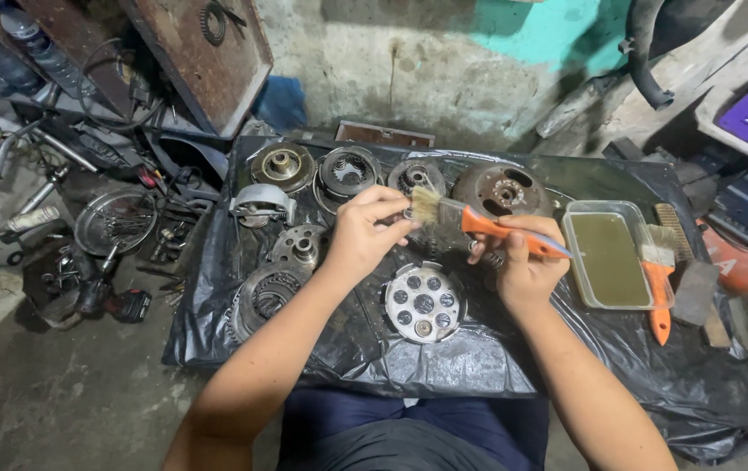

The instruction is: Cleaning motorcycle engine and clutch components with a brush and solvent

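My right hand (520,266) grips the orange handle of a paintbrush (479,223), its pale bristles pointing left. My left hand (363,234) is closed on a small metal part held against the bristles; the part is mostly hidden by my fingers. Both hands hover over a black plastic sheet (479,366) spread with metal engine parts. Just below my hands lies a round perforated plate (423,303).
Round clutch parts (348,171) and a rusty rotor (500,190) lie along the sheet's far edge. A clear tray of yellowish liquid (611,255) sits at right with a second orange brush (658,288) beside it. Tools and scrap clutter the floor at left (112,227).
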